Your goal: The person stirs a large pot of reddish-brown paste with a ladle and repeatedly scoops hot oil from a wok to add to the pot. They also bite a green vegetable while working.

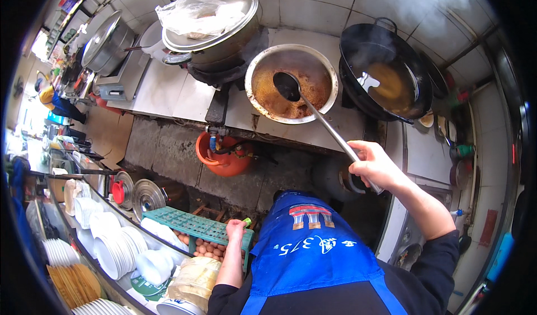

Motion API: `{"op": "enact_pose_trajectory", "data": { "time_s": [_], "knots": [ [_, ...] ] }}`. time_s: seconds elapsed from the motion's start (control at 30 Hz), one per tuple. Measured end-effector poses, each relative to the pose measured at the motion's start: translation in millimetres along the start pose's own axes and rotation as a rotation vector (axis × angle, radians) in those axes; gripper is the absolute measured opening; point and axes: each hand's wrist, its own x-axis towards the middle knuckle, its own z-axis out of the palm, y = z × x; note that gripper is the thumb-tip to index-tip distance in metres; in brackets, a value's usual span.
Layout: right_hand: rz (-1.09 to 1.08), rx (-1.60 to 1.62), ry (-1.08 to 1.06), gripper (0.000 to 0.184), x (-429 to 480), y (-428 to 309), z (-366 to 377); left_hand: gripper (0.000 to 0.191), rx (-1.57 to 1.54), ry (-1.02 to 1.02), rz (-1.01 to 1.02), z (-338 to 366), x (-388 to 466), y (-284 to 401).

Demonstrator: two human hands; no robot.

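My right hand (370, 164) grips the long steel handle of a ladle (325, 124). The ladle's dark bowl is over a round metal basin (332, 95) of reddish-brown, oily sauce (268, 82). Steam rises around a black wok (350, 55) to the right, with yellowish-brown liquid (386, 84) inside. Down by my apron, my left hand (235, 230) has its fingers closed around a small green object (248, 222), too small to identify. That hand is just above a teal plastic crate (197, 220) with brown eggs (207, 248) visible in it.
A large lidded pot (222, 46) with a plastic bag on top stands left of the basin. An orange bucket (222, 157) sits below the counter edge. Stacked white plates (119, 252) fill a shelf at lower left. Another person (58, 99) stands far left.
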Motion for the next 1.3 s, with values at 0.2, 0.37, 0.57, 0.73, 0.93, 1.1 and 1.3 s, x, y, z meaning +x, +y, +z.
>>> {"op": "enact_pose_trajectory", "data": {
  "time_s": [0.2, 0.37, 0.57, 0.73, 0.93, 1.1, 1.3],
  "knots": [
    [-0.257, -0.484, 0.179, 0.052, -13, 14, 2, 0.019, 0.004, -0.002, -0.011, -4, 6, -10],
    [-0.228, -0.459, 0.21, 0.05, -21, 23, 1, 0.018, 0.002, -0.014, -0.029, -4, 3, -9],
    [-0.072, 0.432, -0.025, 0.051, -30, 22, -16, 0.02, -0.045, -0.005, 0.022, -5, 6, 16],
    [-0.177, 0.753, 0.039, 0.049, -64, 10, -50, 0.018, -0.205, -0.017, 0.094, -6, -3, 66],
    [-0.286, 0.65, 0.219, 0.044, -90, 7, -97, 0.018, -0.514, -0.218, 0.307, -1, -60, 170],
    [-0.172, 0.551, 0.322, 0.031, -76, 26, -119, 0.024, -0.663, -0.439, 0.504, 10, -131, 253],
    [-0.135, 0.507, 0.277, 0.023, -60, 38, -127, 0.033, -0.762, -0.689, 0.639, 22, -203, 308]
  ]
}}
